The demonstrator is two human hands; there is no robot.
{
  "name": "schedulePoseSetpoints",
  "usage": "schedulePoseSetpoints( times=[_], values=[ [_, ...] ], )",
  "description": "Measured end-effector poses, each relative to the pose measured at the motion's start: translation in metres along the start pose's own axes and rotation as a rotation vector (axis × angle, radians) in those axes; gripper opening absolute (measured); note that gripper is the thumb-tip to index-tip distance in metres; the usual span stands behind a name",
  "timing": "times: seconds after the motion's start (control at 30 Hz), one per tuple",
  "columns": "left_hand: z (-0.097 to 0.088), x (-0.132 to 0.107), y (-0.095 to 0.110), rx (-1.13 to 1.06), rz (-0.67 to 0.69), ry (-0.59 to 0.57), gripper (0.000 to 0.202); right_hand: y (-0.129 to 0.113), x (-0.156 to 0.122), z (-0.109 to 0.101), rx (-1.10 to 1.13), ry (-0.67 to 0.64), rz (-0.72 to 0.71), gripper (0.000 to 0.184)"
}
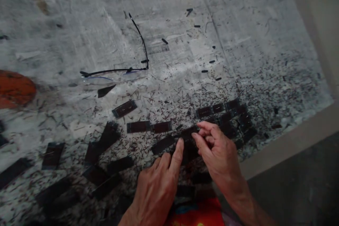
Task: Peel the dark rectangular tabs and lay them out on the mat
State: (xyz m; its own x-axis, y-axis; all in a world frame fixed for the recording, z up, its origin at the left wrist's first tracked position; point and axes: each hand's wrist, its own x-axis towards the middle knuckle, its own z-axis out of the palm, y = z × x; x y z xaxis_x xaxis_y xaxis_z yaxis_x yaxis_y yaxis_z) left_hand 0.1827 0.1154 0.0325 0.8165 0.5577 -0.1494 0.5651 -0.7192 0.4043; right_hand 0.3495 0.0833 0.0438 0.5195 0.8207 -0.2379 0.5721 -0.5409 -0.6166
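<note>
My left hand (161,180) lies low in the middle, its index finger stretched out with the tip at a dark flat rectangular piece (187,133). Its other fingers are bent under, and nothing shows in their grasp. Just to the right, my right hand (218,148) has thumb and index finger drawn together at that piece's right end. Whatever is between those fingertips is too small and dark to make out. Another dark rectangular piece (162,144) lies just left of my left fingertip. Beyond my right hand, several similar pieces (226,116) sit close together in rows.
More dark pieces (53,155) lie scattered and overlapping on the left. A pair of eyeglasses (113,71) rests farther back on the worn pale work surface (92,39). Dark thread-like scraps cover its near part. An orange round thing (16,89) is at the left edge.
</note>
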Motion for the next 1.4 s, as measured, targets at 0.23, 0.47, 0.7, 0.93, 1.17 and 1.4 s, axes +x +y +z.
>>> schedulePoseSetpoints(
  times=[0.23, 0.47, 0.7, 0.93, 1.17, 1.4],
  values=[
    [0.002, -0.001, 0.002, -0.016, -0.007, 0.010, 0.065, 0.002, -0.001, 0.003, -0.050, 0.046, -0.072, 0.018],
    [0.001, 0.000, 0.001, -0.024, -0.005, 0.027, 0.064, 0.001, 0.003, 0.007, -0.121, 0.109, -0.190, 0.017],
    [0.005, -0.001, 0.001, 0.006, -0.037, 0.006, 0.067, 0.000, -0.005, 0.002, -0.171, 0.198, -0.326, 0.021],
    [0.006, 0.001, 0.002, 0.005, -0.047, 0.001, 0.060, 0.012, -0.025, 0.007, -0.234, 0.075, -0.505, 0.029],
    [0.005, 0.004, 0.003, 0.009, -0.065, -0.004, 0.059, 0.015, -0.029, 0.014, -0.330, 0.043, -0.500, 0.034],
    [-0.001, 0.009, 0.008, 0.053, -0.117, -0.044, 0.062, 0.011, -0.028, 0.013, -0.399, 0.023, -0.486, 0.036]
  ],
)
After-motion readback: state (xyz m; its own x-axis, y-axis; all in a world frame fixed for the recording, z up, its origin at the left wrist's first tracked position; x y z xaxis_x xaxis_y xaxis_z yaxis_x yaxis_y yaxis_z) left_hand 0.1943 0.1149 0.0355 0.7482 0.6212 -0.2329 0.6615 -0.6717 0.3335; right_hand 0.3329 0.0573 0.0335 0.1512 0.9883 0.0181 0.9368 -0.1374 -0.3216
